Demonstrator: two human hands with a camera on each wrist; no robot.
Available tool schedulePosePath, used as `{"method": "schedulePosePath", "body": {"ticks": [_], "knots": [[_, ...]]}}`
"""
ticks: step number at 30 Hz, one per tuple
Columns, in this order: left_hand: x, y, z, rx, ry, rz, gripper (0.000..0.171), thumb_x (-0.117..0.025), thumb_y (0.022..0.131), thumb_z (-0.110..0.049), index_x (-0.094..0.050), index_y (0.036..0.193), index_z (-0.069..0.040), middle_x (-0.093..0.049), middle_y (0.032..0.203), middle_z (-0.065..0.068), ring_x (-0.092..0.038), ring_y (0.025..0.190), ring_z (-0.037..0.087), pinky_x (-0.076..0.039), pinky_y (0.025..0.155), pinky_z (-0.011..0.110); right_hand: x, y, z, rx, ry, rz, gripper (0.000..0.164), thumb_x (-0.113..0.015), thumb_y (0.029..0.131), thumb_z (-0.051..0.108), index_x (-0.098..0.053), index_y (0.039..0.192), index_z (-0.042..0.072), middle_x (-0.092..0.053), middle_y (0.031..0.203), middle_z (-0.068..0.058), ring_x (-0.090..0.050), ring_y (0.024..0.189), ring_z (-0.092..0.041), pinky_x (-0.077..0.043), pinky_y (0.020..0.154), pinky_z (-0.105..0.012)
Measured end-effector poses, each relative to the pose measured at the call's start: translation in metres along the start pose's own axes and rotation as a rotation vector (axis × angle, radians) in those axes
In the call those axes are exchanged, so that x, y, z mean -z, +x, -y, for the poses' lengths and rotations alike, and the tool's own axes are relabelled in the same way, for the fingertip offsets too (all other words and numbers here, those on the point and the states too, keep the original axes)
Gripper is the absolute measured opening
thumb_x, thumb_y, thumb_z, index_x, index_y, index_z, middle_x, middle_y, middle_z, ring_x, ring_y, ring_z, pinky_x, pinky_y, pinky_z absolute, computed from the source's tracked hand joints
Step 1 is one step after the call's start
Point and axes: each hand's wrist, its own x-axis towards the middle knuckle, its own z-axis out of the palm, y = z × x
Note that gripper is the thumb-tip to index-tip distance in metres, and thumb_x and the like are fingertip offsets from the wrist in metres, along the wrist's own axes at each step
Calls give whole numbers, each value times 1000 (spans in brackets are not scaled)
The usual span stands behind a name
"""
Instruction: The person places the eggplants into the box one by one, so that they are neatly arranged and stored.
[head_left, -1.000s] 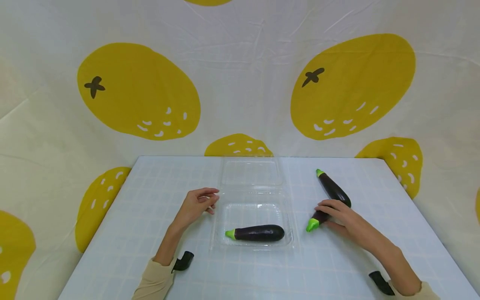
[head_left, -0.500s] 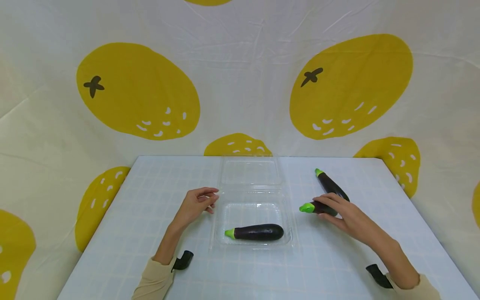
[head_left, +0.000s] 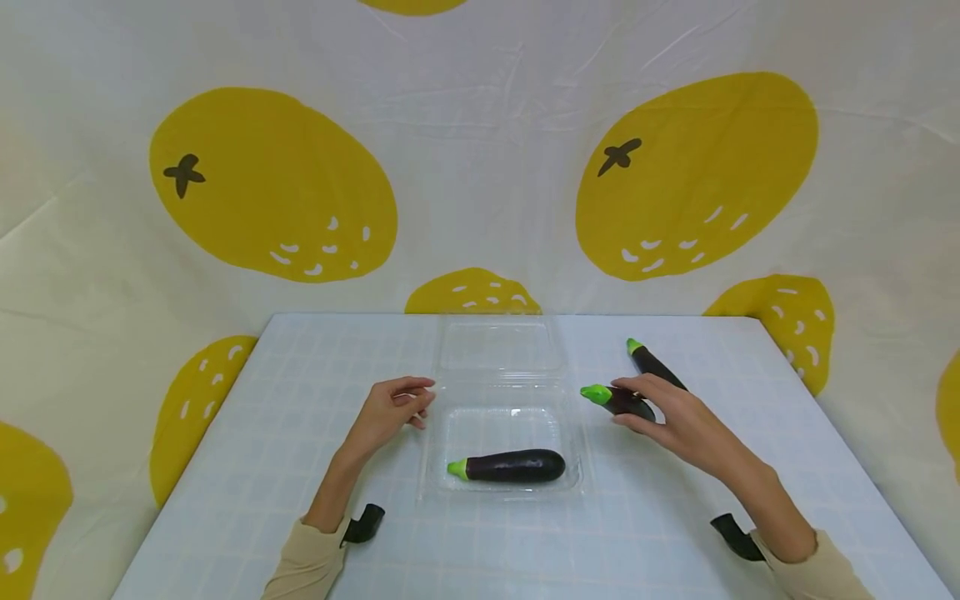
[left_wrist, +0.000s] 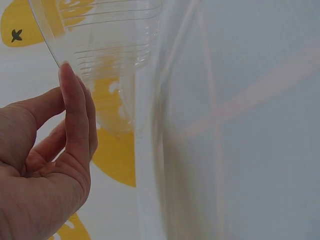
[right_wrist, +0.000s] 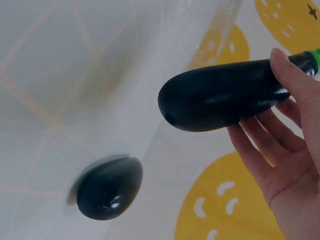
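In the head view my right hand (head_left: 682,425) holds an eggplant (head_left: 632,403) with a green stem end, between thumb and fingers, right of a clear plastic clamshell container (head_left: 495,425). The right wrist view shows this eggplant (right_wrist: 215,97) raised off the table, its round end free. Behind the hand a second eggplant (head_left: 656,367) lies on the table, partly covered by it. A third eggplant (head_left: 517,465) lies sideways inside the container, near its front. My left hand (head_left: 390,410) is at the container's left rim, fingers loosely bent; whether the fingertips touch the rim I cannot tell.
The container's lid (head_left: 498,346) lies folded back toward the far edge of the white checked table (head_left: 360,350). Behind the table hangs a pale cloth (head_left: 480,167) printed with large yellow fruit.
The right hand has lifted the eggplant off the table and carried it left toward the container, its stem end turning leftward. The left hand has stayed in place.
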Motion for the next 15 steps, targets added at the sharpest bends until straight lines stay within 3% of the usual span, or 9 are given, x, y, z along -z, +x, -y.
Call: {"method": "schedulePosePath", "body": {"ticks": [3,5,15], "knots": [[0,0,0,4,-2,0,36,-71,98,-9,-65,129,9,-68,107,28,-68,72,21,-63,66,29,2,6,6,-45,19,19,57,-89,81,17,-65,133,11,-70,123,0,-67,103,-17,-61,86,-38],[0,0,0,5,-6,-3,36,-71,98,-9,-65,128,9,-68,107,29,-68,72,20,-63,66,29,3,10,9,-62,39,25,55,-88,82,18,-65,131,11,-70,120,0,-68,101,-18,-62,83,-42],[-1,0,-3,-8,2,-4,37,-71,98,-10,-64,128,11,-66,106,30,-68,72,21,-62,65,27,2,31,20,35,95,-42,50,-92,77,16,-68,121,12,-70,112,5,-69,93,-12,-58,79,-20]]}}
